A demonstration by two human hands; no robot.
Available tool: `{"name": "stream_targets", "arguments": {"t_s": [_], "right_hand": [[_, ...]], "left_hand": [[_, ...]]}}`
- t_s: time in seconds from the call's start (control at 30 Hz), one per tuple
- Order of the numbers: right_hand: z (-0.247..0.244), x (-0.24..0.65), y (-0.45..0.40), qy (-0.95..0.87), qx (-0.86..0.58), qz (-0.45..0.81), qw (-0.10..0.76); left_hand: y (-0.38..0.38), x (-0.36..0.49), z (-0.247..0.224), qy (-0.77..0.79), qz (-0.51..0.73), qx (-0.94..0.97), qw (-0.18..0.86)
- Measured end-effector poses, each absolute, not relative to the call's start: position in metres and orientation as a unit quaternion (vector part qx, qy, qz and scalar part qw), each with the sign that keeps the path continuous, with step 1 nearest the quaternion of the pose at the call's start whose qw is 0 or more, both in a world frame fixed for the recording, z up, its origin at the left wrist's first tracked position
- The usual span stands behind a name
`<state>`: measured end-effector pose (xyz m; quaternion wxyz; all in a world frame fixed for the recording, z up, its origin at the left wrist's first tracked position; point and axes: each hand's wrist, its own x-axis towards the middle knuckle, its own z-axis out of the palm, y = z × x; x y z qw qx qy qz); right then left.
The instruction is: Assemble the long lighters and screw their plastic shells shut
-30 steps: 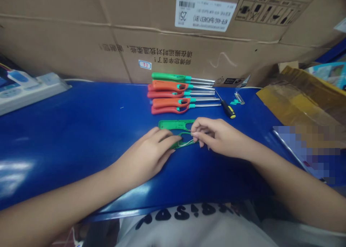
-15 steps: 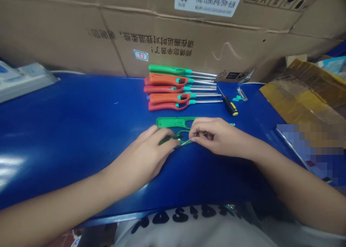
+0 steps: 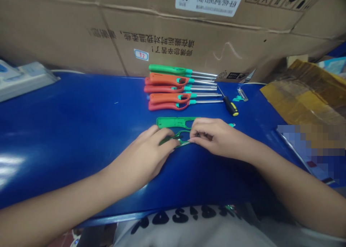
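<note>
In the middle of the blue table, my left hand is closed on the handle end of a green lighter shell half with an open trigger loop. Its fingers cover much of that shell. My right hand pinches a thin pale wire along the shell's lower edge; the curled fingers hide the shell's right end. Just behind lies a second green shell half, hollow side up, partly covered by my right hand. A small teal tip shows beyond my right knuckles.
Several long-necked lighters, red, orange and green, lie stacked behind. A black and yellow screwdriver and a small clear tube with teal pieces are right of them. A cardboard box stands at the back, a taped carton at right.
My right fingertips have shifted very slightly, and the pale wire now lies closer along the shell's lower edge. My left hand has stayed in place.
</note>
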<state>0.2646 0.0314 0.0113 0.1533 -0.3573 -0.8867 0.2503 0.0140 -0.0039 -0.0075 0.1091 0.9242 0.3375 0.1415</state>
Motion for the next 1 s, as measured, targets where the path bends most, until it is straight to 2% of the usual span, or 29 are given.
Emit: {"name": "stream_targets", "arguments": {"t_s": [0.37, 0.57, 0.8, 1.0], "right_hand": [[0.0115, 0.2657, 0.0310, -0.890, -0.355, 0.248, 0.143], [0.0111, 0.2630, 0.0318, -0.842, -0.404, 0.318, 0.162], [0.0121, 0.2587, 0.0290, -0.848, -0.417, 0.278, 0.171], [0.0125, 0.2600, 0.0296, -0.808, -0.439, 0.356, 0.169]], "left_hand": [[-0.0043, 0.0140, -0.0079, 0.334, 0.138, 0.926, 0.104], [-0.0035, 0.0143, -0.0086, 0.338, 0.133, 0.926, 0.102], [-0.0049, 0.0152, -0.0077, 0.342, 0.129, 0.926, 0.100], [-0.0044, 0.0147, -0.0079, 0.342, 0.130, 0.925, 0.101]]}}
